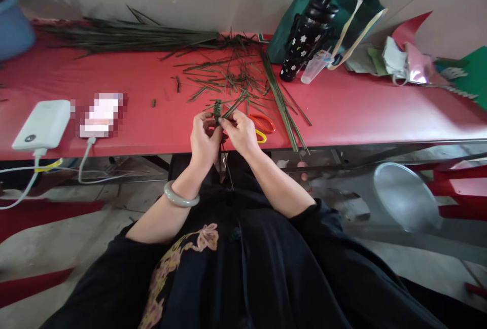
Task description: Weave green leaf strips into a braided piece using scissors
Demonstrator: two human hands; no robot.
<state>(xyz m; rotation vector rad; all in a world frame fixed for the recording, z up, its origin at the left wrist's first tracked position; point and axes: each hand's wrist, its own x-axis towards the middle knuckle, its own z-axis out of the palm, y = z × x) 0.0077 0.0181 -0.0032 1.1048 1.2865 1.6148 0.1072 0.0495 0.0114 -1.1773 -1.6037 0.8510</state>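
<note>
My left hand (203,139) and my right hand (240,134) are close together at the front edge of the red table (361,111). Both pinch a small woven piece of green leaf strips (217,111), held upright between the fingertips. Loose strips trail from it up to the right and down toward my lap. A pale bangle (180,197) circles my left wrist. Orange and yellow scissors (262,127) lie on the table just right of my right hand, partly hidden by it.
Cut leaf strips (236,78) litter the table's middle; a long bundle (129,35) lies along the back. A white power bank (43,123) and a phone (101,115) sit left with cables. A flowered black bottle (304,40), green bag (331,9) and paper scraps stand right. A grey stool (407,197) is below.
</note>
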